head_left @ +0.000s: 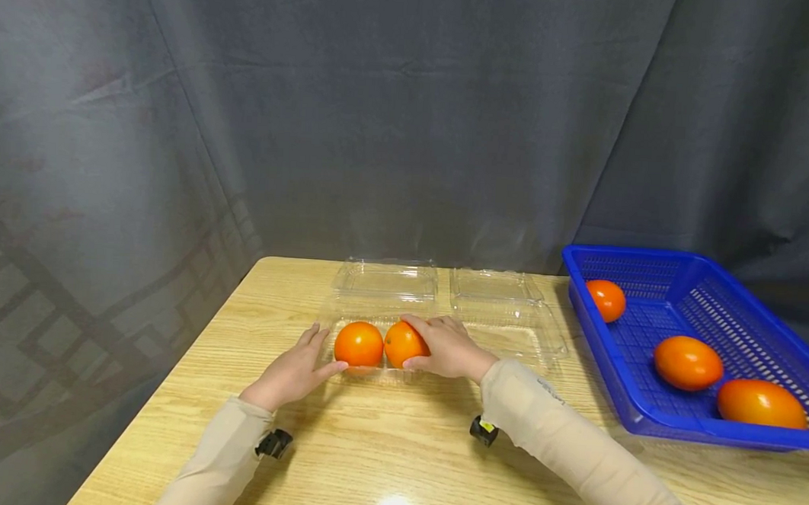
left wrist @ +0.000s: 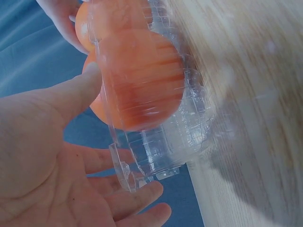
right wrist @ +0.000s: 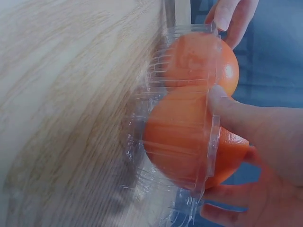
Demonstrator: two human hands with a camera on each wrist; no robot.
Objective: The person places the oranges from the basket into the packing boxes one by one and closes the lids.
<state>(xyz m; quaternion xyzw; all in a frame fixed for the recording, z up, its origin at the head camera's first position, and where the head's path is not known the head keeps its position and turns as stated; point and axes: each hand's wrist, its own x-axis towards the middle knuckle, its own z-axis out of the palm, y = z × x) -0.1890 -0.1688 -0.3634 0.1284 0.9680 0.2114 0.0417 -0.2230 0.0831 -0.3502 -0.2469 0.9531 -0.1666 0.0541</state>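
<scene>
Two oranges sit side by side in the front tray of a clear plastic clamshell box (head_left: 342, 327), whose lid (head_left: 385, 278) lies folded back behind it. At the box's left end, my left hand (head_left: 291, 369) touches the rim with its thumb, its fingers spread loosely along the side. The left orange (head_left: 358, 344) is just beside that thumb. My right hand (head_left: 449, 348) holds the right orange (head_left: 403, 345), fingers over its far side and thumb at the front rim. In the right wrist view, the lower part of this orange (right wrist: 175, 137) shows through the clear wall.
A second clear clamshell box (head_left: 545, 328) stands open to the right, partly behind my right hand. Further right, a blue plastic basket (head_left: 598, 362) holds three more oranges (head_left: 688, 363). A dark grey curtain (head_left: 411, 131) hangs behind the wooden table (head_left: 367, 449).
</scene>
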